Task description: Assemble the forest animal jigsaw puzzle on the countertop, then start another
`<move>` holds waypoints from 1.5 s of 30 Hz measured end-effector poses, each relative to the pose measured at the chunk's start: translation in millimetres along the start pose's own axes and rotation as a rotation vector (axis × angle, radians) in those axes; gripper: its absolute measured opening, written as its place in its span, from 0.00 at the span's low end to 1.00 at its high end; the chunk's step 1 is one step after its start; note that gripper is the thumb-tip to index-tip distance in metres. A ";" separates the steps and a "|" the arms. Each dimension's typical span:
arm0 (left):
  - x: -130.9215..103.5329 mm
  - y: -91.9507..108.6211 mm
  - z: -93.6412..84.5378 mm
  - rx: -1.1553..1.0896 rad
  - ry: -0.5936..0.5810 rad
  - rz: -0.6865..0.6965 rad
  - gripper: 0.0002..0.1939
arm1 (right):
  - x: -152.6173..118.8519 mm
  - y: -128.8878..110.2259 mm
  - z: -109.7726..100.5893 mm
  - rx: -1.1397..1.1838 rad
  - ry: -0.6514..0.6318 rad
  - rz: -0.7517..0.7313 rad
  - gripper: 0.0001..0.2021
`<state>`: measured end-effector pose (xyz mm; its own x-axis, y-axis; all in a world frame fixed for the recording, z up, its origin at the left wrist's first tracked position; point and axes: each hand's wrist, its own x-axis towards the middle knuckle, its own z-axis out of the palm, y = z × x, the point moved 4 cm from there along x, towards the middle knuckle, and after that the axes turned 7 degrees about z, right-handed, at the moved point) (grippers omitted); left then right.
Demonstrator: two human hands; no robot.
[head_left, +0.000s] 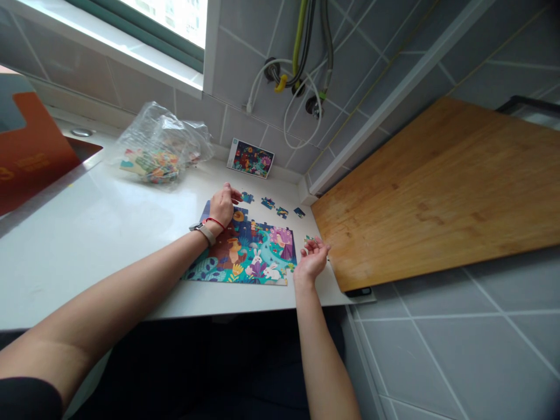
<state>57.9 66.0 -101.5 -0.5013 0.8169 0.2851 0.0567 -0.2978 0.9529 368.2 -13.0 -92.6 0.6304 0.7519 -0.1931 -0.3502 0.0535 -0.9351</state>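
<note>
A colourful jigsaw puzzle (251,256) with rabbits, a dog and a peacock lies mostly joined on the white counter. Its top edge is uneven, with gaps. My left hand (222,205), wearing a watch and a red cord, rests over the puzzle's upper left part, fingers loosely bent and apart. Close to its fingertips is a loose blue piece (247,197). More loose pieces, such as a dark blue one (268,203) and a small dark one (299,212), lie above the puzzle. Beside the right edge, my right hand (311,259) has half-curled, parted fingers; a piece (308,238) shows partly behind them.
A picture card (251,158) of the puzzle leans against the tiled wall. Left of it sits a clear plastic bag (160,151) of pieces, then an orange box (39,146). A wooden board (437,198) stands at the right. Hoses (301,46) hang above.
</note>
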 end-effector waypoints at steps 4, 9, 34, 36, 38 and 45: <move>-0.4 1.5 0.0 0.061 -0.028 0.042 0.38 | 2.2 1.9 -0.9 -0.038 0.003 -0.021 0.23; -0.3 2.6 -1.1 0.141 -0.040 0.078 0.38 | 4.6 2.9 -3.9 -0.058 0.024 -0.059 0.25; -6.2 10.2 2.2 0.324 -0.150 0.141 0.32 | 93.2 -25.9 35.5 -1.109 -0.632 -0.487 0.12; -7.8 13.8 2.8 0.306 -0.167 0.141 0.31 | 106.8 -22.1 55.2 -1.101 -0.598 -0.433 0.13; -8.7 17.1 3.0 0.289 -0.165 0.138 0.32 | 120.2 -20.0 74.8 -1.086 -0.572 -0.410 0.14; -8.3 16.1 5.7 0.223 -0.168 0.095 0.32 | 161.2 -9.2 114.5 -1.026 -0.502 -0.251 0.13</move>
<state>67.8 57.3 -87.9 -0.3358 0.8663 0.3698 0.2946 -0.2762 0.9148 393.7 183.0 -81.1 0.1780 0.9830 -0.0445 0.6137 -0.1463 -0.7759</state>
